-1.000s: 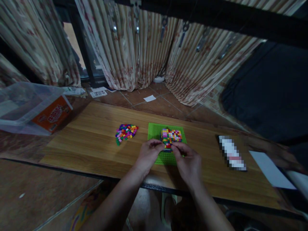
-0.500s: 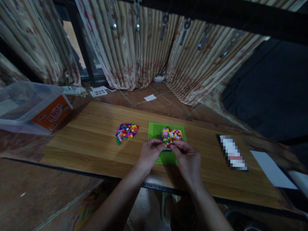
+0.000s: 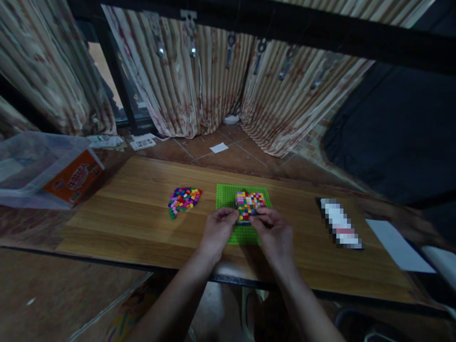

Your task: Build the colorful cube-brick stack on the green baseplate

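Note:
A green baseplate (image 3: pixel 226 195) lies on the wooden table (image 3: pixel 135 213). On it stands a block of small multicoloured bricks (image 3: pixel 250 203). My left hand (image 3: pixel 218 230) and my right hand (image 3: pixel 272 235) meet at the block's near edge, fingers curled and pinched against it. What sits between the fingertips is too small to name. A loose pile of coloured bricks (image 3: pixel 183 199) lies to the left of the plate, apart from both hands.
A clear plastic bin with an orange box (image 3: pixel 73 176) sits at the table's left end. A blurred-out flat object (image 3: pixel 340 223) and a white sheet (image 3: pixel 399 244) lie to the right. Curtains (image 3: pixel 221 80) hang behind; papers lie on the tiled floor.
Both hands stay at the block's near edge with small finger shifts. The camera has tilted slightly, so everything sits a little lower and further left.

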A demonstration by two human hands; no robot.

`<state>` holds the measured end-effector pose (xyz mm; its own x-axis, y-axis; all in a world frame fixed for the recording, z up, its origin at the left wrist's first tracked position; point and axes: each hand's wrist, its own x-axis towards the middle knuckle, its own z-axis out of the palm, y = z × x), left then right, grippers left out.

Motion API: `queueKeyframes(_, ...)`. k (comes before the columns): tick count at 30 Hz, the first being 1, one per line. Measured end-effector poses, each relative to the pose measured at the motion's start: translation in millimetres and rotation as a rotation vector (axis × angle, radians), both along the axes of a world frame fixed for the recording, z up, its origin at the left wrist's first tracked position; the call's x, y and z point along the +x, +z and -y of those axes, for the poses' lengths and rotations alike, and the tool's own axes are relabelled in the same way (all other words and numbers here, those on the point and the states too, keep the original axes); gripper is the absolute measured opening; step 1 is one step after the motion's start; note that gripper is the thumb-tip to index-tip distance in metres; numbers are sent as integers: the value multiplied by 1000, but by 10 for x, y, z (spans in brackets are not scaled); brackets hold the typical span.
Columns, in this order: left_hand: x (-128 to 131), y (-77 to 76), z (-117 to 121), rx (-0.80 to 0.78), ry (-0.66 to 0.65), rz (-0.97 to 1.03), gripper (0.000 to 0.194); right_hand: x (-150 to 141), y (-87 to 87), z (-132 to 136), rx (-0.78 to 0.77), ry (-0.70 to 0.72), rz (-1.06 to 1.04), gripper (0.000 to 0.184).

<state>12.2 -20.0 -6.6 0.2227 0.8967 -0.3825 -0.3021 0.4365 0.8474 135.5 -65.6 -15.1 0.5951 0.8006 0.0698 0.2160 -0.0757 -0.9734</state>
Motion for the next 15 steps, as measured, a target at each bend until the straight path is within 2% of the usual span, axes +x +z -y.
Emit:
queueKeyframes(3,-73,71,-25,-72,31,183,27,-36,7,50,133,-39,-10,20)
queueKeyframes(5,-133,129,-52,-127,18,314,34,-85,40,85,196,-25,86,16)
queueKeyframes(9,-213,220,-69,-163,-50,517,44,-222,145,118,226,157,339,14)
queueKeyframes(12,-222,251,-34,-114,-97,546,48,-316,196,93,215,293,464,17)
queueKeyframes(15,-207,269,14,-35,-146,507,52,-383,188,44,203,298,556,18)
